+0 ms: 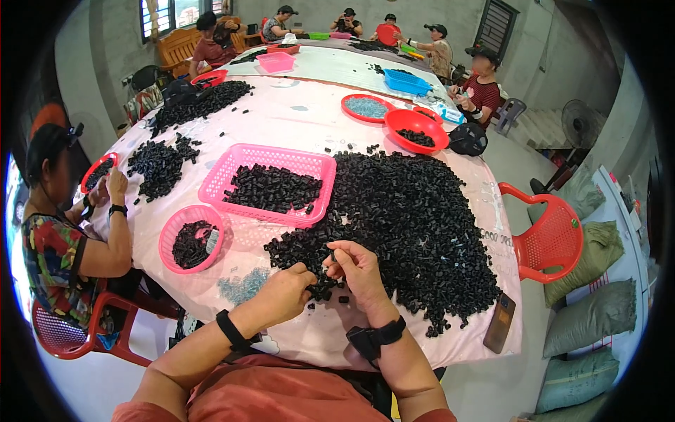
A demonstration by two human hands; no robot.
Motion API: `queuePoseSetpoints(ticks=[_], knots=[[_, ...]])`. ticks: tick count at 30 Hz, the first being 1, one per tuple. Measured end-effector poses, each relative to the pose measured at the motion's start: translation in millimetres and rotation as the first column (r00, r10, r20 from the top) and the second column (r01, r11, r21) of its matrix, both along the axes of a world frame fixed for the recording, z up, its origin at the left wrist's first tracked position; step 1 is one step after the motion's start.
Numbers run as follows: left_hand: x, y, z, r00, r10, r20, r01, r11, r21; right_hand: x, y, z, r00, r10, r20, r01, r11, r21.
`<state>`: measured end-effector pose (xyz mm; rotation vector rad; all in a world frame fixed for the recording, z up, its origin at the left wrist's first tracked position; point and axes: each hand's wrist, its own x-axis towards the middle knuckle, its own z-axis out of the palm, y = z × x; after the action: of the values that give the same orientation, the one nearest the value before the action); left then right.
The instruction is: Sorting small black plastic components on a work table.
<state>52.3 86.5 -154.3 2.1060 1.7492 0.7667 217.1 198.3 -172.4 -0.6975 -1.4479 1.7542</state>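
A wide heap of small black plastic pieces [415, 225] spreads over the table in front of me. My left hand [283, 294] is at the heap's near left edge, its fingers closed together and pointing at the pieces. Just to its right, my right hand [357, 271] is raised over the heap with thumb and fingertips pinched. Whatever either hand holds is too small or hidden to make out. A small pile of clear bluish bits [242, 285] lies left of my left hand. Beyond my hands, a pink rectangular basket [211, 184] contains more black pieces.
A round pink basket [166, 243] with black parts stands at left. Red bowls [436, 133] and a blue tray [408, 83] sit farther back. A phone [499, 323] lies at the right edge, near a red chair [555, 235]. A co-worker [70, 239] sits at left; several others sit farther back.
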Motion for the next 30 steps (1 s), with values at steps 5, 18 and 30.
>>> queuePoseSetpoints(ticks=[5,18,30], knots=[[1.8,-2.0,8.4,1.0,-0.004,-0.016,0.002,0.996,-0.084,0.1,-1.0,1.3,0.999,0.016,-0.045,-0.016,1.0,-0.01],[9.3,-1.9,7.7,0.997,-0.068,0.045,0.069,0.997,-0.034,-1.1,7.6,-9.7,0.997,0.079,0.013,-0.079,0.997,0.007],[-7.6,0.6,6.9,0.988,0.154,0.033,-0.153,0.988,-0.034,-2.1,5.1,-6.5,0.997,0.069,-0.043,-0.07,0.997,-0.036]])
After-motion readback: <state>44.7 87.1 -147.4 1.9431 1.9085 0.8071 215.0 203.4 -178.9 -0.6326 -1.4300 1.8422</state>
